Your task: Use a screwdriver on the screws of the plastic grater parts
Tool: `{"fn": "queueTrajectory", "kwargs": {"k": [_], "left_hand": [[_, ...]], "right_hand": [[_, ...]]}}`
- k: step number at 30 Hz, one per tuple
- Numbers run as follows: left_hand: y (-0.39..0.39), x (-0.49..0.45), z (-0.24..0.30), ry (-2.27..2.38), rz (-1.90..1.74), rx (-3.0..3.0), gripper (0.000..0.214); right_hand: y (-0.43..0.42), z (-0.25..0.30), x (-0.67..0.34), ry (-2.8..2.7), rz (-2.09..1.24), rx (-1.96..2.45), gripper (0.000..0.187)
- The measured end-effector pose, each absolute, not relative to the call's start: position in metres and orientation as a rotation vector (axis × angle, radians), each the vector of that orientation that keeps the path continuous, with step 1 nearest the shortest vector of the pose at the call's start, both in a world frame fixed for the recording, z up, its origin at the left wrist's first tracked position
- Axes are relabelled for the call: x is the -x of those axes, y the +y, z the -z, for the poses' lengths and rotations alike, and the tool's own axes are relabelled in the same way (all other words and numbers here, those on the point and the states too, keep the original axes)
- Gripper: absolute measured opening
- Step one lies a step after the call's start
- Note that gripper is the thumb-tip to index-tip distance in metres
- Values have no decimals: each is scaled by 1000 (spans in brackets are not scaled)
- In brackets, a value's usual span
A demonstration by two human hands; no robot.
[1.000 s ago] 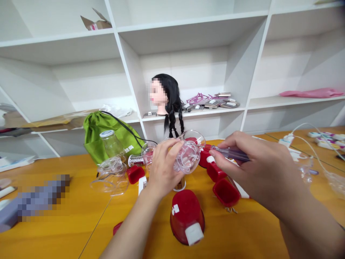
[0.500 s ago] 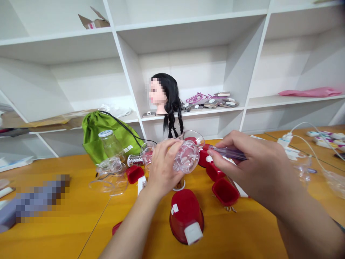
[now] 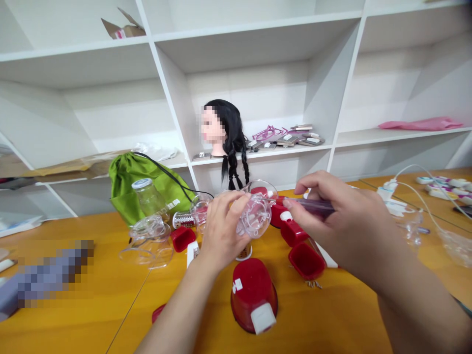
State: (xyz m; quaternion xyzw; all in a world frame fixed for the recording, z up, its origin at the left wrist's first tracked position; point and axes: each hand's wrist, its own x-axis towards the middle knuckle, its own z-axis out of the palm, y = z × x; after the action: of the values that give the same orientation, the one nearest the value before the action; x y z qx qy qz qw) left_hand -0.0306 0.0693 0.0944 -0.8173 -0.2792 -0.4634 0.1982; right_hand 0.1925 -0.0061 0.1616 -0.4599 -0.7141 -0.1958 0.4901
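My left hand (image 3: pixel 223 231) grips a clear plastic moulded housing (image 3: pixel 255 215), with its flared rim pointing up and away. My right hand (image 3: pixel 341 223) holds a translucent purple screwdriver (image 3: pixel 315 207) level, its thin shaft reaching to the top of the housing. Below my hands, red plastic cups lie on the orange table (image 3: pixel 317 314). The largest, a red cup with a white tab (image 3: pixel 253 292), stands upside down nearest me. Another red cup (image 3: pixel 307 261) lies on its side under my right hand.
A glass jar (image 3: pixel 149 199) and a heap of clear plastic parts (image 3: pixel 147 243) stand left, before a green drawstring bag (image 3: pixel 138 189). White shelves behind hold a mannequin head (image 3: pixel 226 130). White cables (image 3: pixel 416 196) run across the table at right.
My right hand has risen slightly, its fingers more spread, still holding the screwdriver at the housing. The whole scene has shifted slightly left in view.
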Motion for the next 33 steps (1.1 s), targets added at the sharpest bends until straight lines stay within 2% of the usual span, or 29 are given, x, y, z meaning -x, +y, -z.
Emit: {"fn": "queueTrajectory", "kwargs": {"k": [5, 10, 16, 20, 33], "left_hand": [[66, 27, -96, -838, 1277, 2307, 70], [62, 22, -100, -892, 1266, 2327, 67], [49, 18, -107, -977, 1078, 2399, 63], [42, 13, -109, -996, 1030, 2407, 67], [31, 6, -120, -1139, 1219, 2470, 64]], "right_hand": [[-3, -163, -192, -1642, 284, 1158, 24], [7, -159, -194, -1584, 29, 1173, 21], [16, -154, -196, -1507, -119, 1055, 41], [22, -153, -199, -1407, -151, 1005, 35], [33, -145, -187, -1185, -229, 802, 27]]}}
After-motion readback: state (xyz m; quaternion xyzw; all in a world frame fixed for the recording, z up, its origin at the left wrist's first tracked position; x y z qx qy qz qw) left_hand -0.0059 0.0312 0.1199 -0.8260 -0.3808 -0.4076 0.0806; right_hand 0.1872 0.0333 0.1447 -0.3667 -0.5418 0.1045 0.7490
